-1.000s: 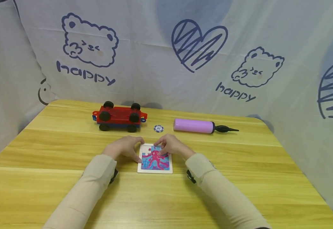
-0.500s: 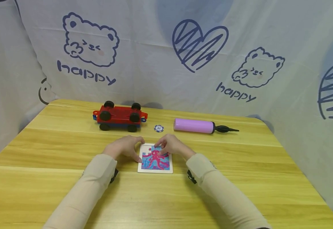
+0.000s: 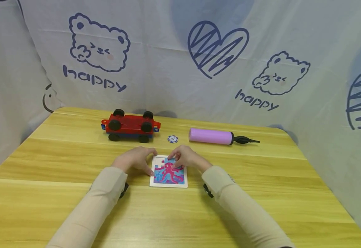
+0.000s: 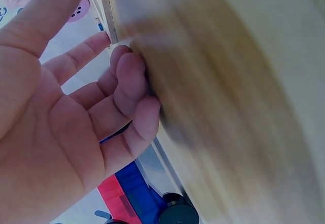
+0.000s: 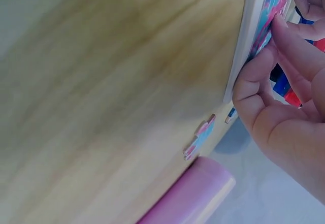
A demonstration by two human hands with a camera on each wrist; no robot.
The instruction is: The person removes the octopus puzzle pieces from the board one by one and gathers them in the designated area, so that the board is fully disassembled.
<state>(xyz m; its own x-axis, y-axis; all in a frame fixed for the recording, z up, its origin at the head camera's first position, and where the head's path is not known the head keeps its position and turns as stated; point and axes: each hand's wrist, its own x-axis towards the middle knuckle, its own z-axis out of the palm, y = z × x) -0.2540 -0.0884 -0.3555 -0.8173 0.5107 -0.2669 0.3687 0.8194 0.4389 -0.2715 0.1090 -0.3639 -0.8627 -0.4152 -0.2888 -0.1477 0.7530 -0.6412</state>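
Note:
A square jigsaw puzzle with a pink octopus on blue sits in a white tray on the table. White backing shows at the picture's upper left. My left hand holds the tray at its left side, thumb low on the edge and index finger at the top left corner; its other fingers curl loosely in the left wrist view. My right hand has thumb and index finger bent onto a puzzle piece near the top. That piece is mostly hidden under the fingers. In the right wrist view, a loose puzzle piece lies beyond the tray.
Behind the tray, a red and blue toy wagon lies with black wheels up. A blue and white chip lies right of it, then a purple hand pump with a black nozzle. A printed cloth hangs behind the table.
Both hands keep almost the same place on the tray and puzzle. The whole head view shifts very slightly to the right.

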